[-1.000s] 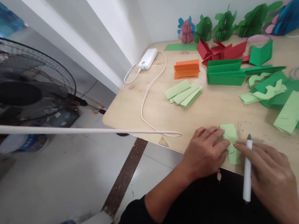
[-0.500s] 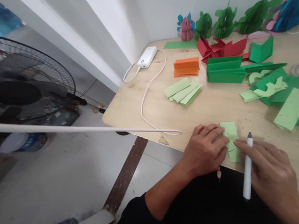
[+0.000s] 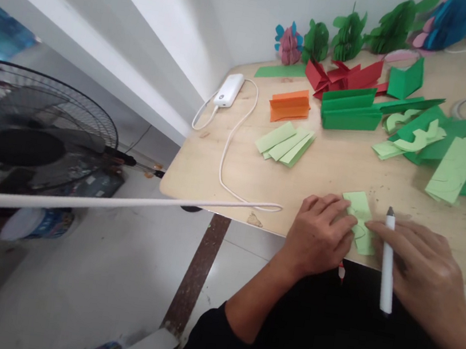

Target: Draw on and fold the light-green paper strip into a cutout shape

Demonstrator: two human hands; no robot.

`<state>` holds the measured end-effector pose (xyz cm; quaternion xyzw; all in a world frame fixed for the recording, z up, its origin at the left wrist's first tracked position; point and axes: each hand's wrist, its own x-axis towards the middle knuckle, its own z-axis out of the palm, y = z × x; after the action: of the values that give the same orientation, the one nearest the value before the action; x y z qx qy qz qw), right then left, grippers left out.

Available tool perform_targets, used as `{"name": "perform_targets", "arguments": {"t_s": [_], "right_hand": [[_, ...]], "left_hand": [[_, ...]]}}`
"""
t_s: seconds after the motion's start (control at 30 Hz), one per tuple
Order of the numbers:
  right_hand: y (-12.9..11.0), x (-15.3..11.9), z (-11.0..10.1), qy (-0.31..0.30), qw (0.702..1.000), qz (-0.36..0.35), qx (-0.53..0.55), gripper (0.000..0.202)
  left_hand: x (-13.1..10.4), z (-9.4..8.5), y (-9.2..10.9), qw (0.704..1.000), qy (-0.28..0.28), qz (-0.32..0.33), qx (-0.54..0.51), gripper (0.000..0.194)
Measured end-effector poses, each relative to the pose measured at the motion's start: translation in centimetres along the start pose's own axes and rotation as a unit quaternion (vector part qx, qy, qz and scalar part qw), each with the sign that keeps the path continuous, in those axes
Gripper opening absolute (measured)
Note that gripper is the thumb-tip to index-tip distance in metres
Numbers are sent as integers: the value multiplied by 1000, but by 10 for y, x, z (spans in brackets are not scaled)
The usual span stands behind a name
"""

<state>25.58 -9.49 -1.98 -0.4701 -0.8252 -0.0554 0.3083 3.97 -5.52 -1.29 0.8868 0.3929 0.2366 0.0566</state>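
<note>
Near the table's front edge lies a small piece of light green paper [image 3: 361, 202] with curved pencil-like lines on it. My left hand [image 3: 318, 227] grips its left side, fingers bent together and partly covering the drawn lines. From the right, my right hand [image 3: 428, 265] touches the paper with its fingertips. A white pen [image 3: 386, 271] with a dark upper end is held in that closed hand, slanting across the fingers and clear of the paper. The other fingers of my right hand are partly hidden behind the pen.
Light green strips [image 3: 286, 142], an orange folded paper [image 3: 289, 105], green folded paper [image 3: 350, 109] and red folded paper [image 3: 344, 77] lie beyond my hands. Larger light green sheets [image 3: 455, 162] are at right. A white cable [image 3: 224, 156] runs from a power bank [image 3: 230, 90] past the table edge.
Both hands, the paper and the pen stay almost where they were. The whole view has shifted very slightly.
</note>
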Motion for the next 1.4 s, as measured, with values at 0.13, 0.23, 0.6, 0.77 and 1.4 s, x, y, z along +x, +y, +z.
{"name": "perform_targets", "arguments": {"t_s": [0.13,0.23,0.6,0.77,1.4], "right_hand": [[0,0,0,4,1000,-11,-19,35],[-1,0,1,7,1000,-17,-22,35],[-4,-2,3,9,1000,3,1,38],[-6,-4,4,13,1000,11,6,43],[-3,-1,4,14,1000,-7,-10,37]], "left_hand": [[0,-1,1,1000,5,1,-8,25],[-1,-1,2,1000,18,-1,-23,27],[1,-3,1,999,-11,28,-24,33],[1,-3,1,999,-9,34,-29,31],[-2,-3,3,998,-14,30,-49,27]]}}
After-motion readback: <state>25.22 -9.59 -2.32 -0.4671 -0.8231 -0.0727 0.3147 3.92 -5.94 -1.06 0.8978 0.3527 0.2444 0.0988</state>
